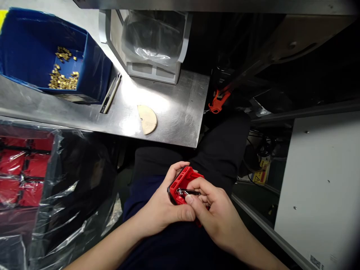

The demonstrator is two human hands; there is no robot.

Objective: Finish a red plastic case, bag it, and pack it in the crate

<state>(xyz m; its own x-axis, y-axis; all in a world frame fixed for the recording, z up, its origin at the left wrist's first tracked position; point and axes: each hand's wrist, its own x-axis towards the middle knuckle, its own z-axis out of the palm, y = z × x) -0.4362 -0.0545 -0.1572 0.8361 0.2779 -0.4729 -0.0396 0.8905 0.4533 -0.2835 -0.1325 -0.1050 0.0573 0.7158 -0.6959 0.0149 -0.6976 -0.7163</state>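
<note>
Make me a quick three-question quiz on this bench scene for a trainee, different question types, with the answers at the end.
1. True or false: the left hand is holding the red part.
2. Where do the pictures show the small gold-coloured pieces? A) in the grey bin; B) in the blue bin; C) on the pale half-round disc.
3. Fill in the blank: the small piece at the fingertips of the right hand has a silver end and a ____ body.

Key: 1. True. 2. B. 3. Black.
</note>
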